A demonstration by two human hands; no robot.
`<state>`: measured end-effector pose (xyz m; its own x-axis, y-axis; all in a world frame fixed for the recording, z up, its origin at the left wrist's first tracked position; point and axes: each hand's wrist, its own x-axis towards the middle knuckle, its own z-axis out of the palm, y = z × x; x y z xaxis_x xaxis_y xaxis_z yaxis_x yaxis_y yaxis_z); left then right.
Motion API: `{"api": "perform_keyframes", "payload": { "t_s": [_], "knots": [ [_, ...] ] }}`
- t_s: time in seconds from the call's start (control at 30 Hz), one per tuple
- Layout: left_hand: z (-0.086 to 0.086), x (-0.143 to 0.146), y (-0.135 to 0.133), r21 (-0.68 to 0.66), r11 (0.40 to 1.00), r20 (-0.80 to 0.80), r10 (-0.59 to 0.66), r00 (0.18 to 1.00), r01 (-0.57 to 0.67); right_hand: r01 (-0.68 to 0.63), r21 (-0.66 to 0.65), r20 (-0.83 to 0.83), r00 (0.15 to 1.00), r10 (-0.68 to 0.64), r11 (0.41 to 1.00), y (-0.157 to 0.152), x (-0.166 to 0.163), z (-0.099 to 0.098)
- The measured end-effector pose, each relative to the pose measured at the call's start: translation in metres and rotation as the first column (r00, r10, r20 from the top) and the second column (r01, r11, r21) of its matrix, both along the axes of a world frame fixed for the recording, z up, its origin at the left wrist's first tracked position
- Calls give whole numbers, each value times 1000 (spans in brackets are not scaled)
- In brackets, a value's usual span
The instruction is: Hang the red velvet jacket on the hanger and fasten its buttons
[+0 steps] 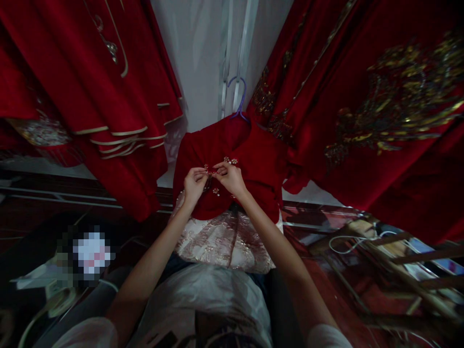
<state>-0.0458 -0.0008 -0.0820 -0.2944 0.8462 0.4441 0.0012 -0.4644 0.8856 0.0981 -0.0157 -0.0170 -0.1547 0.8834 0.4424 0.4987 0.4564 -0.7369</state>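
A short red jacket (261, 159) on a purple hanger (239, 99) is spread in front of me, with a pale pink, shiny brocade garment (217, 239) below it. My left hand (195, 184) pinches at the jacket's front, thumb against fingers. Close beside it, my right hand (231, 179) pinches too, and the fingertips of both nearly meet at a small beaded fastening. Flower-shaped trims (216, 192) sit on the jacket around my hands. Exactly which bit of the front each hand grips is partly hidden by the fingers.
Red garments (123, 87) with cream edging hang at the left, and a red garment with gold embroidery (391, 96) hangs at the right. A wooden rack or stool (398, 270) with a white cable stands at lower right. A pale machine part (60, 302) lies at lower left.
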Motion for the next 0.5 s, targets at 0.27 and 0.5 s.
{"api": "perform_keyframes", "payload": {
  "t_s": [0.27, 0.5],
  "knots": [
    [11, 1, -14, -60, 986, 171, -142, 975, 154, -27, 39, 16, 1000, 26, 999, 3, -5, -2],
    [14, -3, -15, -67, 984, 176, -153, 972, 167, -40, 28, 10, 999, 39, 999, 1, -5, 2]
  ]
}}
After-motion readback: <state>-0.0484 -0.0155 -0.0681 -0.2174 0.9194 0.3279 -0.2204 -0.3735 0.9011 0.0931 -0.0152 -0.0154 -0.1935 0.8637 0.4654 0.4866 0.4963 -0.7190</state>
